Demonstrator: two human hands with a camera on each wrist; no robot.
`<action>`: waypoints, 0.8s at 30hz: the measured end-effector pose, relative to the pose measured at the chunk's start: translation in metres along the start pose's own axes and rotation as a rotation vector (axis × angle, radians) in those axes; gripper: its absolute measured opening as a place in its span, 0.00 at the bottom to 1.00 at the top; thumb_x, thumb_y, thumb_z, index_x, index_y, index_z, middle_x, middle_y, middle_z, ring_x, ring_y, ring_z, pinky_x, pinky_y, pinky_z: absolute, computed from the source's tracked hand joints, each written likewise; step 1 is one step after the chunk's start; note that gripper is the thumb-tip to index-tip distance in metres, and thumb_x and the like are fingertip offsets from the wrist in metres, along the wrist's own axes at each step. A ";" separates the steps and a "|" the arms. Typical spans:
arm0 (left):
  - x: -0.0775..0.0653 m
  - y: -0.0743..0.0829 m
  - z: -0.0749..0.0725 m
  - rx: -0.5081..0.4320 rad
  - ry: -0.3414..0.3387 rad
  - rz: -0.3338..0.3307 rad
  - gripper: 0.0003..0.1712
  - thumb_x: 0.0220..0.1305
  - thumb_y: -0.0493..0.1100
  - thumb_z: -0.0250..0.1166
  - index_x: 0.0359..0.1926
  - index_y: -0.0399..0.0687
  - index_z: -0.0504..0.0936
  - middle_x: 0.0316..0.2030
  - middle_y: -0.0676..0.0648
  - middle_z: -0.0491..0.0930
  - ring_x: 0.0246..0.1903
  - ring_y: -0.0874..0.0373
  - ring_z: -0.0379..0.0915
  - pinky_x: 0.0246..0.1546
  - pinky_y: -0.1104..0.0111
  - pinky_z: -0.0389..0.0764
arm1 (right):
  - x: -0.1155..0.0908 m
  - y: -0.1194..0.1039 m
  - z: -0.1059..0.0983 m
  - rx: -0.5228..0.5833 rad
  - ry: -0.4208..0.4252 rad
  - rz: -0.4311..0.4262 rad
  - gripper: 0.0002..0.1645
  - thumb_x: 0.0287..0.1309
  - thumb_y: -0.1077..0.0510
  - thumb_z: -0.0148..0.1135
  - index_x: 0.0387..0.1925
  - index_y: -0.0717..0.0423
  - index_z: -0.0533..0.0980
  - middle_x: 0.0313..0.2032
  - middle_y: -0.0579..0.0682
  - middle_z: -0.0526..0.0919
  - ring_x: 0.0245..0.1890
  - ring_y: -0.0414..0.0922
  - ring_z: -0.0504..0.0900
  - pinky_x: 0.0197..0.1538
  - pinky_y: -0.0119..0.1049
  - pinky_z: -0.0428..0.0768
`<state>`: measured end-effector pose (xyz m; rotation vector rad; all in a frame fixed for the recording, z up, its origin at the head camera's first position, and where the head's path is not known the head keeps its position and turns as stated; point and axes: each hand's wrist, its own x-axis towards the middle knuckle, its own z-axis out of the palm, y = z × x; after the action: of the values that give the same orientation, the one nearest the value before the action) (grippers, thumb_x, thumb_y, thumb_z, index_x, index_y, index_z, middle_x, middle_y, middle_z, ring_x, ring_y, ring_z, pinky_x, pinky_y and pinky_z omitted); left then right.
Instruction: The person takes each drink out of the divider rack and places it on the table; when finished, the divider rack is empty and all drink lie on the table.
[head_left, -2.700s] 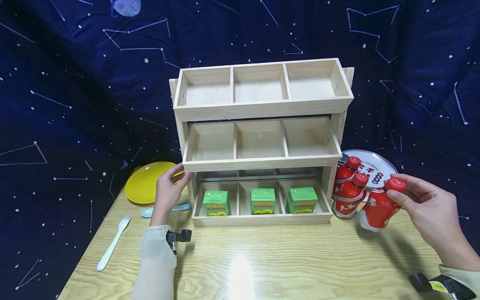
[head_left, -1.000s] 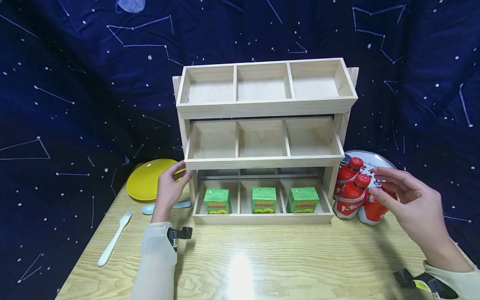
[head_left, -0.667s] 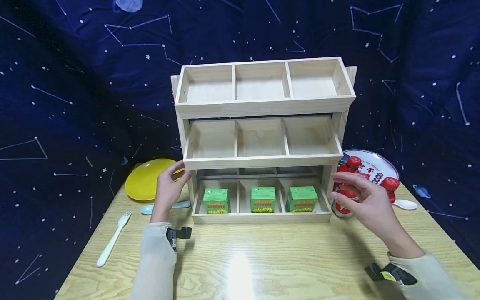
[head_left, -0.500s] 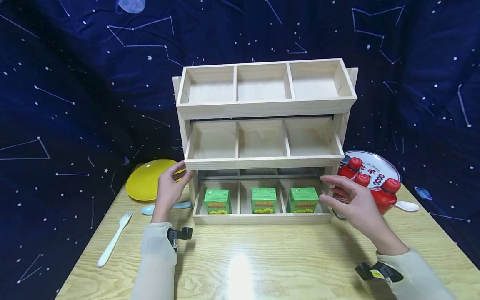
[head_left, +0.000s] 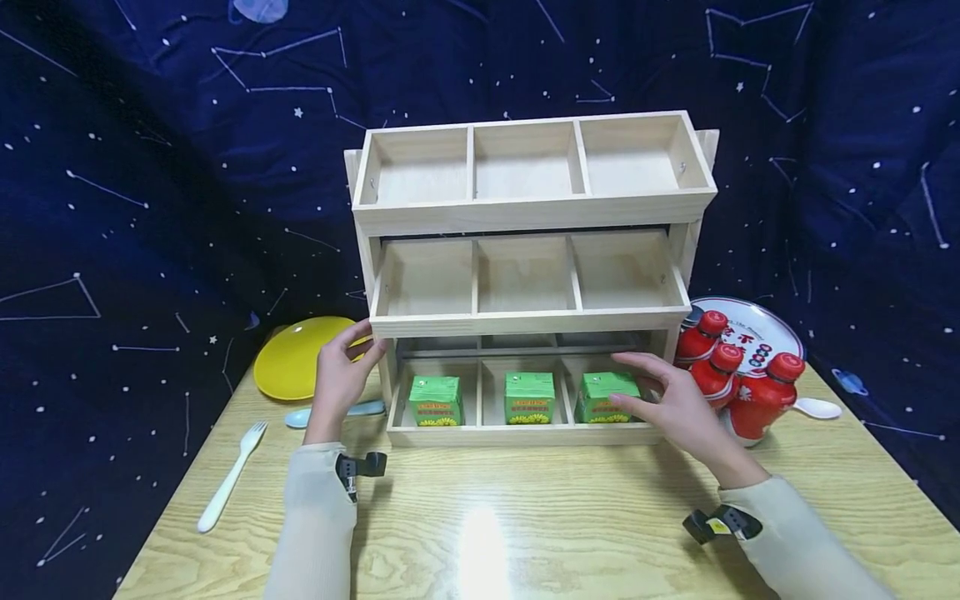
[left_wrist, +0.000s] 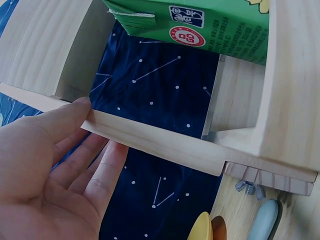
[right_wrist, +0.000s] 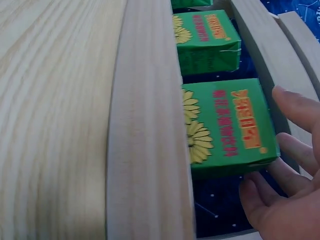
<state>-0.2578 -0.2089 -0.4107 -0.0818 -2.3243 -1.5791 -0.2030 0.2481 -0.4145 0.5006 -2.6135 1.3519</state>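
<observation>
A three-tier wooden rack (head_left: pixel 532 215) stands on the table, each tier split into three compartments. My left hand (head_left: pixel 339 382) holds its left side post (left_wrist: pixel 155 141), thumb on one side and fingers on the other. Green drink cartons with yellow flowers sit in the bottom tier: a left carton (head_left: pixel 436 402), a middle carton (head_left: pixel 529 398) and a right carton (head_left: pixel 597 398). At the right carton, my right hand (head_left: pixel 686 417) is spread, thumb and fingers around its right end without a closed grip. In the right wrist view, the fingertips are close to that carton (right_wrist: pixel 227 125).
Right of the rack stand red-capped bottles: a front one (head_left: pixel 759 408), a middle one (head_left: pixel 714 379) and a back one (head_left: pixel 696 343). Behind them leans a white plate (head_left: pixel 783 333), with a white spoon (head_left: pixel 817 408) nearby. A yellow plate (head_left: pixel 288 362), blue spoon (head_left: pixel 298 418) and white fork (head_left: pixel 234 479) lie left.
My right hand, which held a red bottle by its cap, has set it down beside the other bottles, let go and moved left to the right carton. The left hand stays on the post.
</observation>
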 end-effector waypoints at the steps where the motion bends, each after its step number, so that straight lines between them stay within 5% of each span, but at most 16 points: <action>1: 0.000 0.000 0.000 0.000 0.000 -0.002 0.27 0.64 0.45 0.69 0.63 0.48 0.77 0.59 0.44 0.77 0.54 0.47 0.77 0.54 0.58 0.80 | 0.001 0.002 0.002 -0.001 -0.010 0.002 0.35 0.54 0.55 0.75 0.63 0.54 0.74 0.59 0.57 0.76 0.57 0.53 0.75 0.56 0.21 0.73; 8: 0.001 -0.002 -0.001 -0.007 -0.003 0.002 0.28 0.64 0.47 0.70 0.64 0.48 0.77 0.59 0.44 0.77 0.55 0.46 0.77 0.54 0.57 0.80 | 0.004 0.011 0.012 -0.043 -0.040 0.000 0.31 0.55 0.58 0.74 0.61 0.53 0.76 0.54 0.53 0.79 0.49 0.48 0.76 0.46 0.24 0.77; 16: 0.002 -0.001 0.000 -0.002 0.002 0.007 0.27 0.64 0.46 0.70 0.63 0.47 0.77 0.59 0.44 0.77 0.55 0.44 0.77 0.55 0.57 0.80 | 0.005 0.014 0.016 -0.017 0.022 -0.056 0.28 0.51 0.64 0.74 0.56 0.54 0.78 0.50 0.50 0.81 0.43 0.46 0.78 0.41 0.25 0.79; 24: 0.000 0.000 0.001 0.002 -0.002 -0.006 0.27 0.65 0.46 0.69 0.64 0.48 0.77 0.60 0.44 0.77 0.55 0.44 0.77 0.55 0.56 0.80 | 0.006 -0.003 0.006 -0.009 0.099 -0.084 0.29 0.52 0.63 0.75 0.57 0.51 0.79 0.52 0.47 0.80 0.47 0.39 0.76 0.49 0.20 0.75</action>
<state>-0.2582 -0.2082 -0.4107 -0.0762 -2.3294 -1.5805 -0.2074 0.2400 -0.4137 0.5226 -2.4896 1.3038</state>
